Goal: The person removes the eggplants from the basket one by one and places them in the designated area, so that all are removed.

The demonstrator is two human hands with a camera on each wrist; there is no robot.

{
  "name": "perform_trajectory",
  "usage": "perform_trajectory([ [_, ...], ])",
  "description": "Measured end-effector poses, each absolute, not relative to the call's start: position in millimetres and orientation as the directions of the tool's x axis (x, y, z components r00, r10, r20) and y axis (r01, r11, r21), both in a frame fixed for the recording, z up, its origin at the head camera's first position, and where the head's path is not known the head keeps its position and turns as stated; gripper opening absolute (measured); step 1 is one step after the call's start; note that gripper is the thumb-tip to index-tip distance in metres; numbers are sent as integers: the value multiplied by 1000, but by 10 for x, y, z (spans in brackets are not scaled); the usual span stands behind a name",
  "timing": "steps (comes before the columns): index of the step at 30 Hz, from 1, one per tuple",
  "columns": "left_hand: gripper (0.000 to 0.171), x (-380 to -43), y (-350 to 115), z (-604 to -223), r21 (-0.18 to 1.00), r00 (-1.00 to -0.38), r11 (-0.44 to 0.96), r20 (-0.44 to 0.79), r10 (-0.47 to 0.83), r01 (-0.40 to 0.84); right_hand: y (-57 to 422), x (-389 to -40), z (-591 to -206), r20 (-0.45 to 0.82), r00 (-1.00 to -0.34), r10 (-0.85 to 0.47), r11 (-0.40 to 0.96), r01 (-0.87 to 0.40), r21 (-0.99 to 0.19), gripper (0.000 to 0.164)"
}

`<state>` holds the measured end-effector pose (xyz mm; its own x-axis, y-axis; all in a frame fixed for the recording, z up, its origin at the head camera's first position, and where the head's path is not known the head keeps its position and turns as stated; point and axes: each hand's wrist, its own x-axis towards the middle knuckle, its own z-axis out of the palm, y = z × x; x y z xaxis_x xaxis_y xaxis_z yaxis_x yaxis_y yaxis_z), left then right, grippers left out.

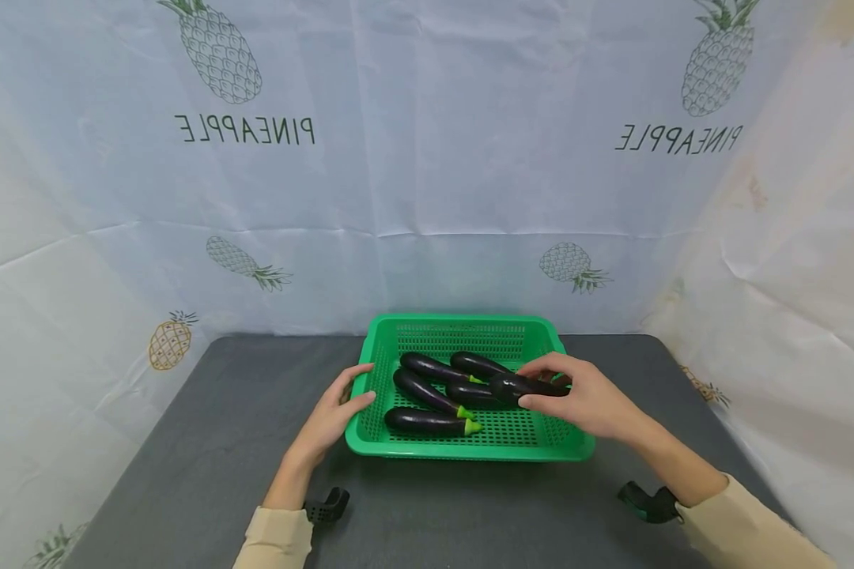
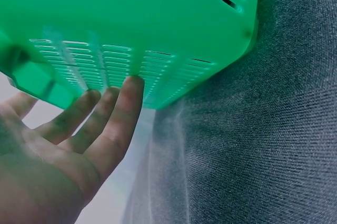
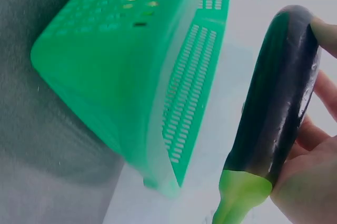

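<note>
Eggplant (image 3: 276, 97) is gripped by the right hand (image 1: 591, 401), left hand (image 1: 329, 422) uncurled against the basket (image 1: 470, 453).

The right hand (image 3: 310, 174) grips a glossy dark-purple eggplant (image 3: 276, 95) with a green cap near a slotted green plastic basket (image 3: 100, 76).

i see room to pass over the grey table (image 1: 213, 450) at lower left; the green basket (image 1: 470, 452) blocks the centre.
</note>
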<state>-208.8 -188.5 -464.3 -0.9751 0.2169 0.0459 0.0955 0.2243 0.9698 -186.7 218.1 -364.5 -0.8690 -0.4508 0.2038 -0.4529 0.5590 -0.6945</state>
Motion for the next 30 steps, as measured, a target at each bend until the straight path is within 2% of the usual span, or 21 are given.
perform_trajectory([
  [11, 53, -2093, -1899, -4645, 972, -975, 216, 47, 218, 95, 2414, -1867, -3519, 197, -896, -398, 592, -415, -691, 31],
  [30, 52, -2095, -1875, -4652, 977, -976, 197, 38, 214, 81, 2813, -1985, -3469, 184, -946, -265, 678, -319, -662, 42],
])
